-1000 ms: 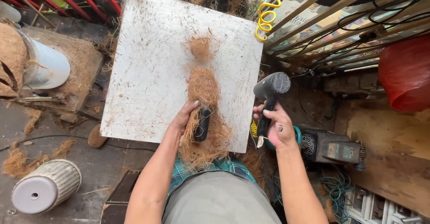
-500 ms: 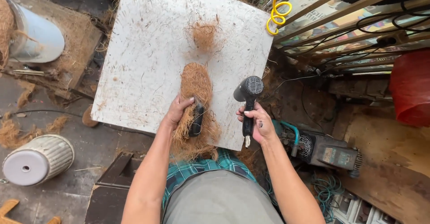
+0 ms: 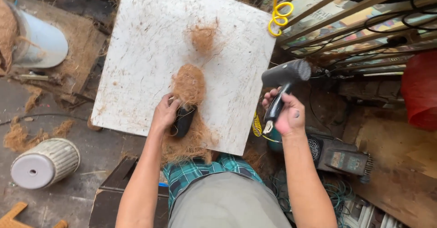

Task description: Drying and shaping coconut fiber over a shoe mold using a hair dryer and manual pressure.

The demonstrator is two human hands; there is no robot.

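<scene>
Since a moment ago the right hand (image 3: 287,114) has been swinging the dryer (image 3: 282,84) away from the fibre (image 3: 189,114), off the counter (image 3: 141,50) edge; its nozzle is now pointing up and right, its handle running down-left into a closed grip. The left hand (image 3: 166,114) is still pressing a black block (image 3: 183,121) into the fibre at the counter's near edge, fingers curled around it. The fibre bundle is lying lengthwise toward the person, brown, coarse and stringy, fraying over the edge. A smaller tuft (image 3: 202,36) is sitting farther up the white, scratched, flat board.
</scene>
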